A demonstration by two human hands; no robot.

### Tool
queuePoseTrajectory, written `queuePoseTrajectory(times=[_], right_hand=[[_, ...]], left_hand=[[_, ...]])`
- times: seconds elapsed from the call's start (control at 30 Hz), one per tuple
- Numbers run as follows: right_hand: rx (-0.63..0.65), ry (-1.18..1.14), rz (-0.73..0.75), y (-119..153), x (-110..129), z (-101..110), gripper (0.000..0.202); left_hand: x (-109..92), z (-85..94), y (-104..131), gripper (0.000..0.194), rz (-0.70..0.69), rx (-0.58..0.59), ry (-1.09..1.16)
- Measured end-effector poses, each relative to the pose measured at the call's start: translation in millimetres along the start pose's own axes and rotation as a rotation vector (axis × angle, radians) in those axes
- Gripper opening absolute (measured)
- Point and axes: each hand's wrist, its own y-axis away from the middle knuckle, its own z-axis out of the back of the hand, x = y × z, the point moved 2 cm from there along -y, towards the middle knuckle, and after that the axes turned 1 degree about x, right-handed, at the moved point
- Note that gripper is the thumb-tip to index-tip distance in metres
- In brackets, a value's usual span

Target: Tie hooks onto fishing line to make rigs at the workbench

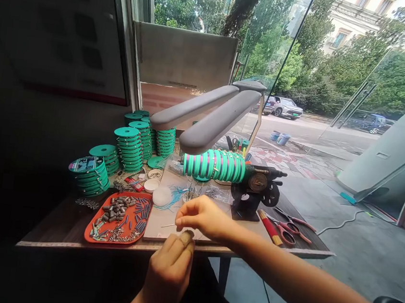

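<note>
one thin rod [168, 225] is pinched by right fingers [186, 211], left fingers [177, 246] curled, contents unclear.

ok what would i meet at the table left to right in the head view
Label-topped green spool stack, orange tray, white disc, right hand pinching a thin metal rod, black geared machine, red-handled scissors

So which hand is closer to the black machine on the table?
Right. The right hand is to the left of the black machine in the picture; the left hand is lower and farther left.
</note>
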Motion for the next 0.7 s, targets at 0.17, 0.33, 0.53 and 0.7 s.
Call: queuePoseTrajectory(times=[0.17,0.33,0.53,0.7], right_hand=[[-0.361,0.612,0.592,36.5,-16.2,-6.1,0.021],[-0.49,1.276,1.065,70.5,-43.9,-21.9,0.029],[-0.472,1.128,1.02,62.5,-66.0,-35.0,0.033],[-0.216,0.597,0.898,62.7,-51.3,-37.5,0.041]], left_hand=[[8.8,-4.0,-11.5,0.007,1.092,0.311,1.119],[10.4,-13.5,-11.2,0.016,1.625,0.342,1.646],[7.1,-14.4,-8.4,0.015,1.548,0.322,1.625],[6.9,-4.4,-9.6,0.012,0.608,0.282,0.658]])
